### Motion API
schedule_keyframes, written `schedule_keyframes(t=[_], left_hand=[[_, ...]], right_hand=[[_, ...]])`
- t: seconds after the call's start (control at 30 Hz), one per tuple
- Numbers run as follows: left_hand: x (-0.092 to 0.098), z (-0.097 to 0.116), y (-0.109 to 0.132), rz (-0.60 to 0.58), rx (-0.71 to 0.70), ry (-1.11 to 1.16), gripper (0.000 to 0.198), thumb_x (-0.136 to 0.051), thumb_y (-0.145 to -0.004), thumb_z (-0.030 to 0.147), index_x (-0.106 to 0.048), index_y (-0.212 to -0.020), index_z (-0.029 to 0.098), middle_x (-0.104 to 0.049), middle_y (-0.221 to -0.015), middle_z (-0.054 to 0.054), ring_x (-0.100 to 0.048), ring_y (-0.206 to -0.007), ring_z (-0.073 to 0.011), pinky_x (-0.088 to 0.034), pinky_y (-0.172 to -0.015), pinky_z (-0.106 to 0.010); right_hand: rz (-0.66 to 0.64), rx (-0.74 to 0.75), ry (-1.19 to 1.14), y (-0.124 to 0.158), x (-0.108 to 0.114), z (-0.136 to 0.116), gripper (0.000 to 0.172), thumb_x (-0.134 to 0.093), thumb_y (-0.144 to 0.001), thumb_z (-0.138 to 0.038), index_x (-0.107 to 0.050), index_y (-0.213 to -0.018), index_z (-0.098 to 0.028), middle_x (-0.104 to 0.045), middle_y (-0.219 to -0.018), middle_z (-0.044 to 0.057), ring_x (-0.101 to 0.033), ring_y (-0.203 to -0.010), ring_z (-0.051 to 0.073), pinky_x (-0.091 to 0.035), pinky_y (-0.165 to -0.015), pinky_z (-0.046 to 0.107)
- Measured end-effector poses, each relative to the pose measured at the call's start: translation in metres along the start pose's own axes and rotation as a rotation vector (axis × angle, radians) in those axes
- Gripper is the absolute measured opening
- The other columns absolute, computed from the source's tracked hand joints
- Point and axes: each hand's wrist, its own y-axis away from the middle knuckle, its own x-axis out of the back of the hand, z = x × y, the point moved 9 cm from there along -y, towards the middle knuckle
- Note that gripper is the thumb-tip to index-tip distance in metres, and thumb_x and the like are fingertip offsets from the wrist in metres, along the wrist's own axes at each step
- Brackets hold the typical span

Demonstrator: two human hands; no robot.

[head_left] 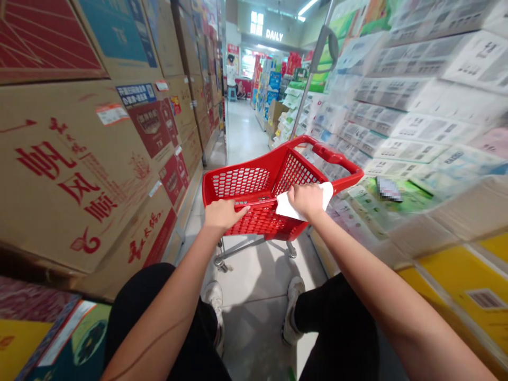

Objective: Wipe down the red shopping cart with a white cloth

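Observation:
A red plastic shopping cart (pixel 242 182) stands sideways before me, its basket walls full of small holes and its handle on the right. My left hand (pixel 223 214) grips the near rim of the basket toward the left, thumb lying along the edge. In my right hand (pixel 308 200) is a white cloth (pixel 291 207), pressed against the near rim close to the handle. Whether it is fabric or a paper wipe I cannot tell. The fingertips of both hands are hidden behind the rim.
Stacked cardboard cartons (pixel 67 180) line the left side. White packages (pixel 416 116) pile up on the right, above yellow boxes (pixel 468 286). A metal pole (pixel 305 100) rises behind the cart. Far down the aisle a person (pixel 231 74) is near a blue stool (pixel 232 94).

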Motion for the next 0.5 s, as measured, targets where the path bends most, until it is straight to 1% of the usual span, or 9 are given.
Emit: schedule_keyframes(t=[0.07, 0.13, 0.17, 0.23, 0.3, 0.37, 0.4, 0.43, 0.5], left_hand=[[-0.001, 0.017, -0.003, 0.012, -0.089, -0.004, 0.075, -0.030, -0.087, 0.076, -0.070, -0.110, 0.018, -0.072, -0.100, -0.018, -0.068, -0.096, -0.0345, -0.049, -0.081, -0.042], [-0.003, 0.031, -0.005, 0.020, -0.172, 0.002, 0.063, -0.031, -0.092, 0.065, -0.069, -0.113, 0.019, -0.072, -0.103, -0.017, -0.068, -0.098, -0.0327, -0.049, -0.083, -0.041], [-0.004, 0.035, -0.006, 0.021, -0.193, 0.003, 0.057, -0.032, -0.094, 0.059, -0.068, -0.113, 0.020, -0.072, -0.103, -0.016, -0.068, -0.099, -0.0318, -0.049, -0.084, -0.041], [-0.005, 0.035, -0.010, 0.021, -0.189, -0.005, 0.051, -0.034, -0.095, 0.052, -0.069, -0.114, 0.021, -0.072, -0.102, -0.015, -0.068, -0.098, -0.0309, -0.049, -0.083, -0.040], [-0.004, 0.028, -0.013, 0.019, -0.167, -0.016, 0.050, -0.036, -0.094, 0.053, -0.069, -0.114, 0.022, -0.073, -0.100, -0.015, -0.068, -0.096, -0.0314, -0.049, -0.081, -0.040], [-0.003, 0.019, -0.015, 0.016, -0.144, -0.022, 0.052, -0.037, -0.093, 0.057, -0.070, -0.113, 0.022, -0.073, -0.100, -0.014, -0.068, -0.096, -0.0324, -0.049, -0.080, -0.040], [-0.002, 0.014, -0.016, 0.014, -0.132, -0.022, 0.055, -0.036, -0.092, 0.061, -0.070, -0.113, 0.023, -0.073, -0.101, -0.014, -0.068, -0.097, -0.0328, -0.050, -0.080, -0.040], [-0.001, 0.010, -0.016, 0.012, -0.120, -0.022, 0.058, -0.036, -0.091, 0.065, -0.070, -0.113, 0.024, -0.073, -0.101, -0.014, -0.068, -0.097, -0.0331, -0.050, -0.080, -0.041], [0.000, 0.003, -0.016, 0.015, -0.102, -0.025, 0.065, -0.035, -0.088, 0.073, -0.069, -0.116, 0.025, -0.074, -0.102, -0.014, -0.069, -0.097, -0.0335, -0.050, -0.080, -0.041]], right_hand=[[-0.009, 0.018, -0.034, 0.003, -0.003, -0.023, 0.045, -0.036, -0.099, -0.034, -0.072, -0.084, -0.012, -0.074, -0.084, 0.018, -0.066, -0.079, 0.026, -0.034, -0.079, 0.038], [-0.021, 0.069, -0.101, 0.007, -0.008, -0.060, 0.045, -0.035, -0.100, -0.033, -0.072, -0.084, -0.013, -0.074, -0.084, 0.016, -0.066, -0.079, 0.026, -0.034, -0.080, 0.037], [-0.024, 0.092, -0.137, 0.009, -0.010, -0.079, 0.045, -0.035, -0.101, -0.034, -0.071, -0.085, -0.014, -0.074, -0.085, 0.016, -0.065, -0.080, 0.025, -0.034, -0.080, 0.037], [-0.019, 0.107, -0.190, 0.012, -0.013, -0.109, 0.044, -0.035, -0.102, -0.034, -0.071, -0.086, -0.015, -0.074, -0.087, 0.015, -0.065, -0.083, 0.026, -0.034, -0.082, 0.037], [-0.008, 0.106, -0.208, 0.012, -0.013, -0.122, 0.044, -0.035, -0.102, -0.035, -0.071, -0.087, -0.015, -0.074, -0.089, 0.015, -0.065, -0.086, 0.026, -0.033, -0.082, 0.038], [-0.003, 0.110, -0.196, 0.010, -0.012, -0.118, 0.044, -0.036, -0.101, -0.038, -0.071, -0.088, -0.015, -0.075, -0.090, 0.014, -0.064, -0.086, 0.026, -0.033, -0.083, 0.038], [-0.001, 0.110, -0.179, 0.008, -0.011, -0.110, 0.044, -0.037, -0.100, -0.039, -0.072, -0.088, -0.015, -0.075, -0.090, 0.015, -0.064, -0.087, 0.026, -0.033, -0.084, 0.038], [0.002, 0.099, -0.156, 0.006, -0.009, -0.097, 0.044, -0.038, -0.100, -0.039, -0.073, -0.088, -0.015, -0.075, -0.089, 0.015, -0.064, -0.087, 0.026, -0.033, -0.085, 0.038], [0.018, 0.052, -0.099, 0.003, -0.004, -0.064, 0.044, -0.039, -0.099, -0.039, -0.073, -0.087, -0.014, -0.074, -0.087, 0.016, -0.064, -0.087, 0.026, -0.032, -0.087, 0.039]])
